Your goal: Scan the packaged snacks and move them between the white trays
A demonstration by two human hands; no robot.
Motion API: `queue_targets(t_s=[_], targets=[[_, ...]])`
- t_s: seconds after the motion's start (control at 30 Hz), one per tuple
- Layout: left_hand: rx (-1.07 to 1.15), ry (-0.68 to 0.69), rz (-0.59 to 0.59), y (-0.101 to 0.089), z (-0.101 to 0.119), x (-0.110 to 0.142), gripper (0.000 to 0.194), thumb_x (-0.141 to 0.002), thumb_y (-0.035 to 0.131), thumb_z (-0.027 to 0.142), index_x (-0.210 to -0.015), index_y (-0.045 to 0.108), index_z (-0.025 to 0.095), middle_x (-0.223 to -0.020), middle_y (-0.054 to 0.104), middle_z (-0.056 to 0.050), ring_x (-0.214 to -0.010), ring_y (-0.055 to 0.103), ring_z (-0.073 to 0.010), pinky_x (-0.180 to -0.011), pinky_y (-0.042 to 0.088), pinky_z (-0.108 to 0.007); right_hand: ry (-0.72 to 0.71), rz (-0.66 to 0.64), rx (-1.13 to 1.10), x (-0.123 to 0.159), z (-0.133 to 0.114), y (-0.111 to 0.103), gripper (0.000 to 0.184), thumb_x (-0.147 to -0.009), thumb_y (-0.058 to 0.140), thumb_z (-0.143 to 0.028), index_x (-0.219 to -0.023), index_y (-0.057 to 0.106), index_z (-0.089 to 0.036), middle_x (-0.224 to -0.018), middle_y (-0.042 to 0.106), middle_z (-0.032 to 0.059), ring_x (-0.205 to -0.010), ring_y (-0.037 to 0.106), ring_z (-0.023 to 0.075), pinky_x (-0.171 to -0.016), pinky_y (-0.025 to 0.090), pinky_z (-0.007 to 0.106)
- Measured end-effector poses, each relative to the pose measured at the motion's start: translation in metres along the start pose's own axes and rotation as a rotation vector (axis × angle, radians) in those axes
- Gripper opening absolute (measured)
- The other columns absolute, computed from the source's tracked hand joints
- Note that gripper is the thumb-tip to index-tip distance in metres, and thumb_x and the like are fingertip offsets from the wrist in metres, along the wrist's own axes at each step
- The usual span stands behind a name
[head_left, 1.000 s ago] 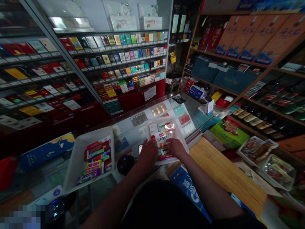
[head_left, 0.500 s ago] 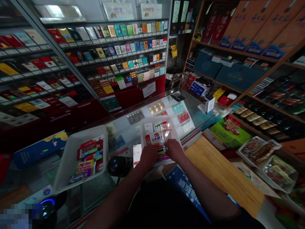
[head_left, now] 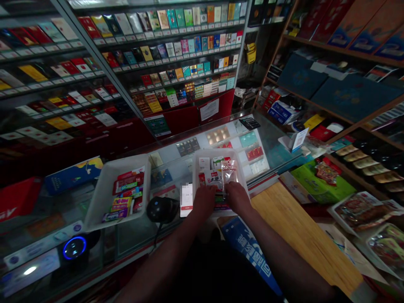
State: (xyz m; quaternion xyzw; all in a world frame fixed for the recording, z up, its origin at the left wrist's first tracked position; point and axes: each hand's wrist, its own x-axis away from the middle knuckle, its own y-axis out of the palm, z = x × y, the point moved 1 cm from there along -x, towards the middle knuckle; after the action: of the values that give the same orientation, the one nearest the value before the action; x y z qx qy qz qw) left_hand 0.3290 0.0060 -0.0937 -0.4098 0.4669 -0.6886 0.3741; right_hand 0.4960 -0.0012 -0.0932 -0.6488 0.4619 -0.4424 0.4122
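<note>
A white plastic tray (head_left: pixel 196 165) of packaged snacks stands on the glass counter in front of me. My right hand (head_left: pixel 237 198) has its fingers closed on the lower end of a clear-fronted snack packet (head_left: pixel 229 171) with a pink top, at the tray's right side. Beside it, my left hand (head_left: pixel 204 199) is in the near part of the tray with its fingers curled down; what they hold, if anything, is hidden. Under and behind the hands lies a white-and-red snack packet (head_left: pixel 213 179) with large dark characters. A lit phone (head_left: pixel 186 201) lies left of my left hand.
Left of the phone stands a black scanner-like device (head_left: pixel 161 209), then a second white tray (head_left: pixel 98 198) with colourful packets. A calculator (head_left: pixel 250 122) and a small sign stand (head_left: pixel 299 139) sit farther back. A wooden board (head_left: pixel 280 219) extends at right, near a green box (head_left: pixel 322 179).
The head view has tipped downward and turned slightly left, so the counter and shelves sit differently in the picture. Both hands stay in the tray, almost unchanged relative to the packets.
</note>
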Motion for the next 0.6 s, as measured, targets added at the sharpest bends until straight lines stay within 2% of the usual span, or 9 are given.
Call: queue_targets(t_s=[0.1,0.2,0.3,0.43,0.6], targets=[[-0.027,0.022,-0.032,-0.001,0.0,0.003,0.031,-0.1,0.043,0.017,-0.123,0.064,0.017,-0.108,0.071,-0.013,-0.108,0.065,-0.0267,-0.091,0.048,-0.041,-0.006,-0.001,-0.012,0.001,0.0,0.0,0.018,-0.086,0.056,-0.008,-0.094,0.069,-0.017,-0.104,0.066,0.0111,-0.105,0.056,0.0232,-0.092,0.04,0.031],[-0.034,0.049,-0.06,-0.004,-0.004,0.007,0.027,-0.098,0.045,0.015,-0.11,0.069,0.014,-0.102,0.071,-0.015,-0.105,0.066,-0.0272,-0.089,0.049,-0.041,-0.028,0.005,-0.07,0.004,0.001,-0.002,0.019,-0.084,0.057,-0.008,-0.093,0.072,-0.017,-0.104,0.067,0.0109,-0.106,0.057,0.0232,-0.095,0.041,0.031],[-0.023,0.089,-0.038,-0.012,-0.011,0.009,0.025,-0.098,0.047,0.016,-0.104,0.071,0.014,-0.106,0.071,-0.015,-0.108,0.065,-0.0279,-0.09,0.049,-0.042,-0.062,0.038,-0.184,0.006,0.003,-0.004,0.023,-0.083,0.058,-0.008,-0.096,0.074,-0.018,-0.107,0.07,0.0096,-0.108,0.059,0.0225,-0.1,0.042,0.031],[0.011,0.192,0.037,-0.032,-0.03,0.011,0.024,-0.097,0.051,0.017,-0.103,0.074,0.016,-0.125,0.068,-0.015,-0.117,0.061,-0.0276,-0.1,0.047,-0.044,-0.087,0.146,-0.324,0.005,-0.001,-0.009,0.027,-0.085,0.059,-0.011,-0.104,0.076,-0.021,-0.121,0.071,0.0076,-0.117,0.06,0.0234,-0.107,0.042,0.037],[0.036,0.253,0.119,-0.07,-0.066,0.017,0.024,-0.097,0.052,0.017,-0.104,0.075,0.02,-0.133,0.069,-0.008,-0.119,0.061,-0.025,-0.106,0.047,-0.042,-0.103,0.238,-0.378,-0.006,-0.03,-0.023,0.016,-0.089,0.063,-0.019,-0.093,0.078,-0.022,-0.119,0.073,0.009,-0.115,0.061,0.0259,-0.106,0.045,0.042]])
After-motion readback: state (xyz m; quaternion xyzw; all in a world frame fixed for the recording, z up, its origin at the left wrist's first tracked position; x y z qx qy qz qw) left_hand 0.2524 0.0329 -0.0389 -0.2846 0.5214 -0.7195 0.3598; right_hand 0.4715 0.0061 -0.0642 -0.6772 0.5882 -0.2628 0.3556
